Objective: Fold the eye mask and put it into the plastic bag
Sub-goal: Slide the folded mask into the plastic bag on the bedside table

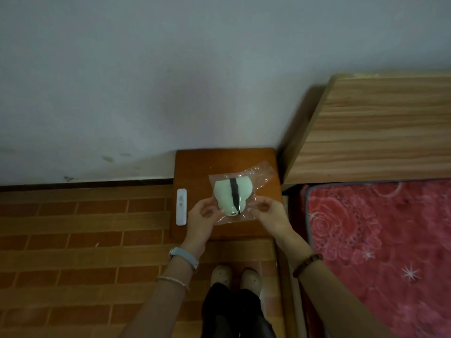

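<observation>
Eye mask: pale mint-green padded fabric eye mask point(228, 194), folded to a rounded heart-like lump, with a black elastic strap point(234, 192) running across it from far to near. It sits inside the bag, nearly all within the film.

Bag: clear, crinkly plastic bag point(261, 178), thin and glossy, held just above the stool. Its open mouth appears to be at the near edge, toward the hands; the far right corner hangs free.

Left hand: left hand point(203, 214) pinches the near left edge of the bag, fingers closed on the film beside the mask's lower lobe.

Right hand: right hand point(264, 211) pinches the near right edge, thumb and fingers closed on the film.

Key relation: the mask lies just far of both hands, between them, its long axis and strap pointing away from the person. Both hands are about equally near; the left sits closer to the mask's body.

Surface: small reddish-brown wooden stool top point(195, 167), smooth, set against a pale wall.

Nearby: slim white plastic remote control point(181, 207) lies on the stool's left edge, long axis far to near, apart from the bag.

Surroundings: brick-pattern floor at left; red floral bed cover point(378, 240) at right.

Stage, as judged: insertion looks all but done; the mouth remains to be closed or the bag set down.
</observation>
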